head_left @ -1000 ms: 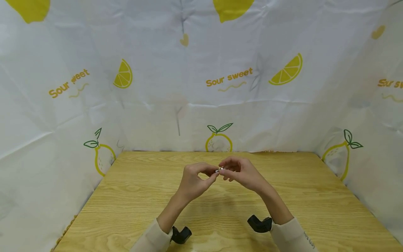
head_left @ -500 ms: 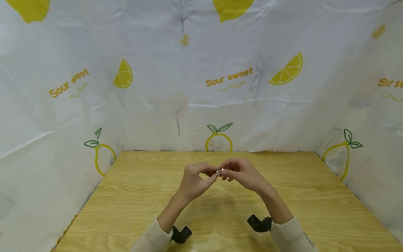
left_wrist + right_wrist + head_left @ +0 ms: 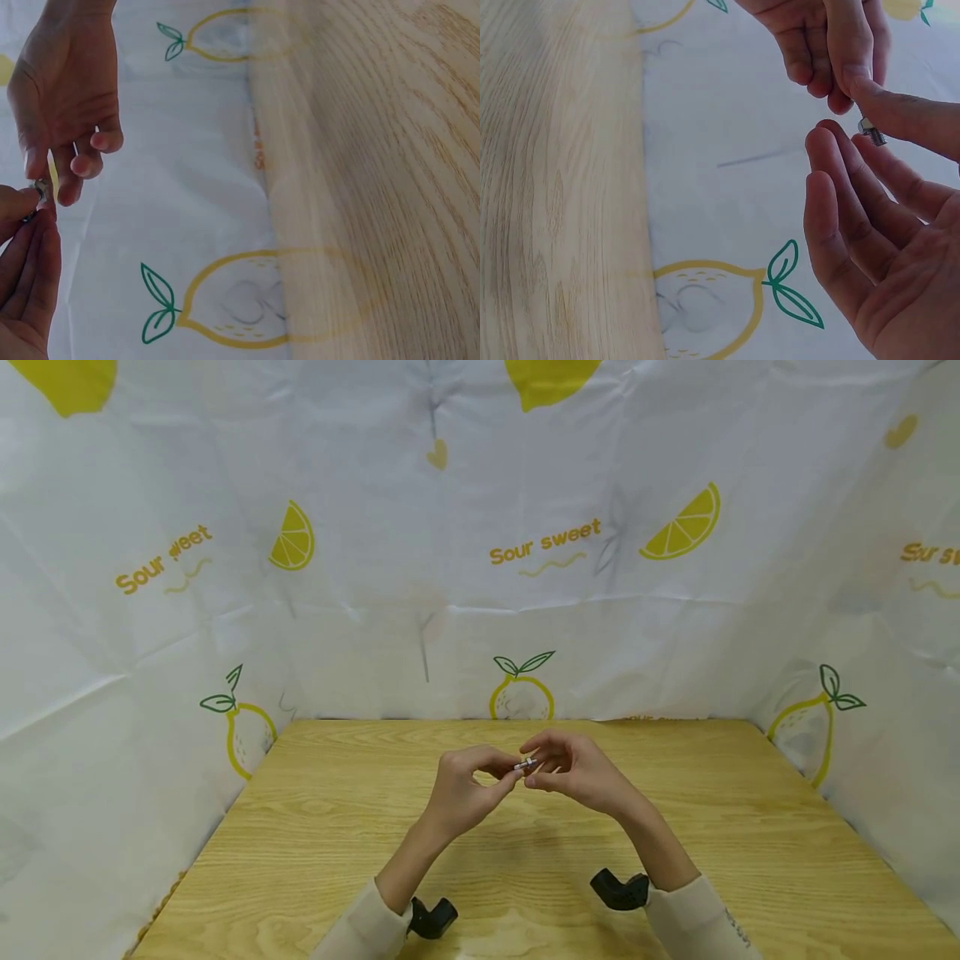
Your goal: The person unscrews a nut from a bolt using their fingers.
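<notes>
A small silvery bolt point(image 3: 523, 764) is held above the table between both hands. My left hand point(image 3: 467, 787) pinches one end of it between thumb and fingertips, which hide that end. In the right wrist view the threaded tip point(image 3: 877, 138) sticks out past a nut point(image 3: 865, 126). My right hand point(image 3: 583, 777) is around this free end, its thumb and fingers spread apart. Its thumb lies close by the nut in the right wrist view, and its other fingers extend loosely. From the left wrist view, the metal piece point(image 3: 40, 189) shows between the two hands' fingertips.
Below the hands spreads a wood-grain table point(image 3: 337, 835). White cloth point(image 3: 375, 635) printed with lemons stands behind it and along both sides. Each beige sleeve cuff bears a black wrist device, one on the left point(image 3: 432, 919) and one on the right point(image 3: 619, 890).
My right thumb and fingers closed in at the bolt, then spread apart, so more of the bolt shows now. My left hand has stayed in place with its pinch.
</notes>
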### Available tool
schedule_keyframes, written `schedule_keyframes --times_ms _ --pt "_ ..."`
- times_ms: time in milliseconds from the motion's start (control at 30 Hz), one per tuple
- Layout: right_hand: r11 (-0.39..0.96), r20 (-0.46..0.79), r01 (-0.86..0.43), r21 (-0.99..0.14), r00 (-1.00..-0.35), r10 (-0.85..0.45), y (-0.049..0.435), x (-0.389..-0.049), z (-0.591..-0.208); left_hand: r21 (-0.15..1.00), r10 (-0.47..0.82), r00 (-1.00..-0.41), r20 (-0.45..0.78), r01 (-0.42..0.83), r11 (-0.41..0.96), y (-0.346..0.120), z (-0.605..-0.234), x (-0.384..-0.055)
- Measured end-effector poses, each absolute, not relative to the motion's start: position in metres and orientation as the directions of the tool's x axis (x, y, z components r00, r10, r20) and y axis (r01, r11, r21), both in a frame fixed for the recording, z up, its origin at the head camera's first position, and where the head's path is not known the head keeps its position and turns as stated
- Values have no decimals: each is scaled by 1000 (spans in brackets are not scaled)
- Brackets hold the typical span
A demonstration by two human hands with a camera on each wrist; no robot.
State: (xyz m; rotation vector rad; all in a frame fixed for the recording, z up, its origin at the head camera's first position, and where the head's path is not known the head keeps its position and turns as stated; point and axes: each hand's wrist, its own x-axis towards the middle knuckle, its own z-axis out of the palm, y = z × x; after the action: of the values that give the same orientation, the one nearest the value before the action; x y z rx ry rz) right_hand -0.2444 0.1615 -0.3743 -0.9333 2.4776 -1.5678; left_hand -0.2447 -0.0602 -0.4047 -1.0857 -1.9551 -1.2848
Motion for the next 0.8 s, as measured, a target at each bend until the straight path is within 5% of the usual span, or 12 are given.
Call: schedule_keyframes --times_ms 800 --pt "246 257 -453 -857 -789 -558 160 -245 -375 462 319 -502 804 865 196 -61 -405 -246"
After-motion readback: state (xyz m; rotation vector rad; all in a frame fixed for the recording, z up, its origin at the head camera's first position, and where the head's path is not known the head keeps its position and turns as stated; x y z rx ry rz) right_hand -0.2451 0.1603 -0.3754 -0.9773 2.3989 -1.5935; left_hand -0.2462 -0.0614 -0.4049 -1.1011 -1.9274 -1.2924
